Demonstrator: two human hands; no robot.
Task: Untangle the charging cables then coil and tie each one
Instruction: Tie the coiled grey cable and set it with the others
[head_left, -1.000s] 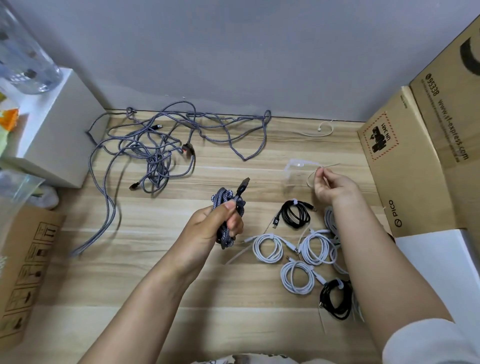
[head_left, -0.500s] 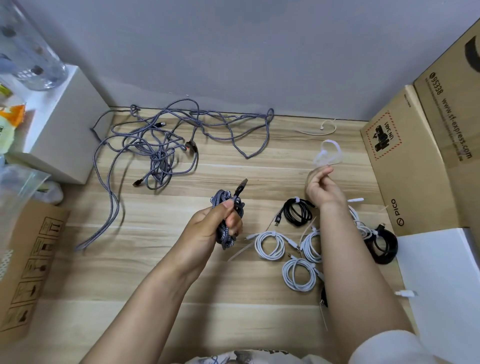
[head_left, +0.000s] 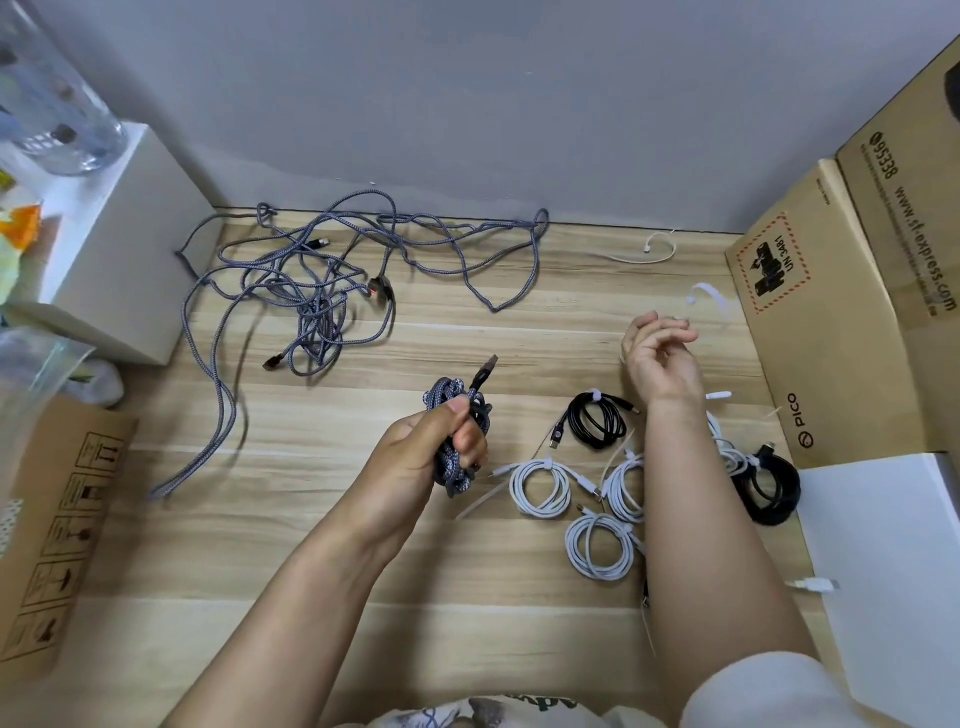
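Gripped coiled grey cable (head_left: 457, 441) in left hand (head_left: 431, 457); right hand (head_left: 660, 358) loosely curled, apparently empty. Next, presumably: fetch white tie (head_left: 709, 299) just beyond right fingers.

A light wood-grain table (head_left: 311, 545) carries everything. Near its far edge sprawls a tangle of grey braided cables (head_left: 311, 291). On the right lie tied coils: three white coiled cables (head_left: 540, 488) close together, a small black coil (head_left: 597, 421) just beyond them, and a larger black coil (head_left: 769, 488) beside a brown cardboard box (head_left: 831, 322). A white box (head_left: 119, 270) stands at the left, with another cardboard box (head_left: 57, 530) nearer.
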